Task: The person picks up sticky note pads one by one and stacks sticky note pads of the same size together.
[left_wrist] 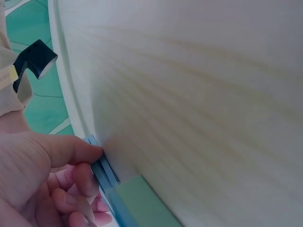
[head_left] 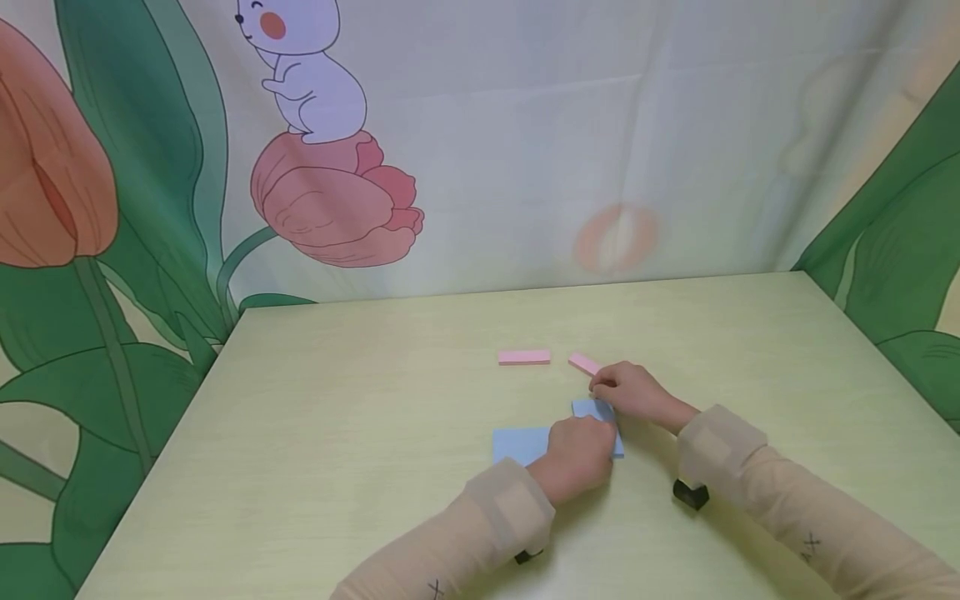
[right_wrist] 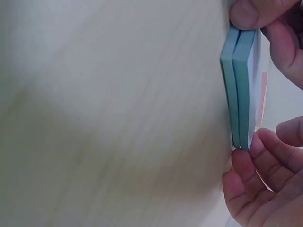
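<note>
My left hand (head_left: 581,450) pinches a stack of two thin blue sticky-note pads (head_left: 592,408) between thumb and fingers, low over the table. In the right wrist view the two pads (right_wrist: 241,80) lie face to face, with a narrow gap along their edges. At the far end of the stack, my right hand (head_left: 633,392) touches it with bent fingertips (right_wrist: 242,161), its thumb held apart. A wider blue pad (head_left: 517,443) lies flat beside the left hand, which partly covers it.
Farther back on the pale table (head_left: 337,417) lie two narrow pink pads, one straight (head_left: 524,357) and one slanted (head_left: 583,364) close to the right hand. A curtain (head_left: 510,167) printed with flowers and a white animal hangs behind the table's back edge.
</note>
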Demonstrator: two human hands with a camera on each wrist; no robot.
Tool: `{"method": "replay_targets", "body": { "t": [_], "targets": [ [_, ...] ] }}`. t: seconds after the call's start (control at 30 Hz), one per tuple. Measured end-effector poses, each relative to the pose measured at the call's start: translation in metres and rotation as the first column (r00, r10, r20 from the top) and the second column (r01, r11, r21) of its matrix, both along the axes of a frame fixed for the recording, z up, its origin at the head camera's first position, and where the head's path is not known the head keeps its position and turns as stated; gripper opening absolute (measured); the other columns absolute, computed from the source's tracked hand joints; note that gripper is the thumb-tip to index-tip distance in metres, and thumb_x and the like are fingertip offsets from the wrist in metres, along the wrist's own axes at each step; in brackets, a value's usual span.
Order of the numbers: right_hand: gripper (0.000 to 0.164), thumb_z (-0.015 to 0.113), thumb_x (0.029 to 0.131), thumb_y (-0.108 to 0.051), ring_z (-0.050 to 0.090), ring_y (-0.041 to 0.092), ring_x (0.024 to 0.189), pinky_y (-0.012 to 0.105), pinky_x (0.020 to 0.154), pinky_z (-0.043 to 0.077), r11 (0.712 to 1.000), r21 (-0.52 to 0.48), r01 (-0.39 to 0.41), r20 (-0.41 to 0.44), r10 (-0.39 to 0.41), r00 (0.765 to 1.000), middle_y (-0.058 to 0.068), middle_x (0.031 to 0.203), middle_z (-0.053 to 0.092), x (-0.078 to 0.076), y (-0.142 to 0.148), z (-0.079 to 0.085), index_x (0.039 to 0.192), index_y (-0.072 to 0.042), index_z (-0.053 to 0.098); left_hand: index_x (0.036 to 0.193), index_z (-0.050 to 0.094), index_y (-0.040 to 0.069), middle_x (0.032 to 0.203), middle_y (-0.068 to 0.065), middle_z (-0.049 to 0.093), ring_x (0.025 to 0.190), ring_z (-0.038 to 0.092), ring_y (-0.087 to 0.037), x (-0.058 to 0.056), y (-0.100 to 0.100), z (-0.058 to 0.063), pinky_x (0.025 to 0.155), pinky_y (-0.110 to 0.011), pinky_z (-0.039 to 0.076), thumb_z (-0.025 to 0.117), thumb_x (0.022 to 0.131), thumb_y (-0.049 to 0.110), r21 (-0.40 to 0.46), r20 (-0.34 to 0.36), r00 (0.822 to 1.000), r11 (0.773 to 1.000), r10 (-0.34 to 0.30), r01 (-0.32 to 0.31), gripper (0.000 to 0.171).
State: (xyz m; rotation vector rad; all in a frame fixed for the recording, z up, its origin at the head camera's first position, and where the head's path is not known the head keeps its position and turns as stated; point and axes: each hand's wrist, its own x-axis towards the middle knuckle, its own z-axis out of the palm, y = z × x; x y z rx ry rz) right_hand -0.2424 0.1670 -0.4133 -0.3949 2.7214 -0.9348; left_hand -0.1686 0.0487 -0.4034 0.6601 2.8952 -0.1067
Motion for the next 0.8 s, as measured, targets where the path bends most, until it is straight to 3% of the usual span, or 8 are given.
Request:
{"method": "replay_targets", "body": {
  "t": [0.23, 0.47, 0.6, 0.8],
  "targets": [
    [0.022, 0.047, 0.084, -0.012, 0.047, 0.014, 0.069, 0.023, 0.060, 0.037, 1.000, -0.004, -0.001, -0.002, 0.001, 1.000, 0.007, 0.085, 0.061, 0.000, 0.001, 0.000, 0.093, -0.001, 0.064, 0.076, 0.056, 0.017, 0.065, 0.002, 0.054, 0.054, 0.048, -0.011, 0.000, 0.000, 0.000, 0.043, -0.028, 0.040, 0.056, 0.082, 0.021, 0.003, -0.002, 1.000, 1.000, 0.000, 0.000, 0.007],
    [0.024, 0.047, 0.083, -0.013, 0.050, 0.016, 0.074, 0.025, 0.065, 0.041, 1.000, -0.004, 0.021, -0.020, -0.022, 1.000, 0.009, 0.090, 0.063, -0.001, 0.003, 0.001, 0.095, -0.001, 0.064, 0.079, 0.056, 0.018, 0.062, 0.003, 0.050, 0.053, 0.044, -0.011, -0.002, -0.005, 0.002, 0.042, -0.028, 0.037, 0.057, 0.080, 0.022, 0.019, 0.062, 0.998, 1.000, 0.000, -0.001, 0.004],
    [0.025, 0.047, 0.084, -0.014, 0.052, 0.019, 0.082, 0.029, 0.072, 0.043, 0.999, 0.003, 0.043, -0.041, -0.043, 0.998, 0.011, 0.097, 0.063, -0.001, 0.005, 0.003, 0.097, -0.001, 0.064, 0.071, 0.053, 0.017, 0.056, 0.005, 0.046, 0.048, 0.041, -0.010, -0.006, -0.014, 0.004, 0.041, -0.025, 0.034, 0.059, 0.078, 0.019, 0.139, 0.122, 0.993, 0.990, -0.002, -0.015, 0.009],
    [0.024, 0.047, 0.083, -0.013, 0.053, 0.020, 0.082, 0.031, 0.072, 0.044, 0.998, -0.014, 0.056, -0.079, -0.057, 0.995, 0.011, 0.095, 0.064, -0.002, 0.010, 0.006, 0.094, -0.001, 0.065, 0.064, 0.051, 0.018, 0.054, 0.008, 0.046, 0.049, 0.041, -0.008, -0.016, -0.029, 0.009, 0.041, -0.022, 0.032, 0.059, 0.076, 0.018, 0.332, 0.178, 0.984, 0.940, 0.018, -0.077, 0.015]
  ]
}}
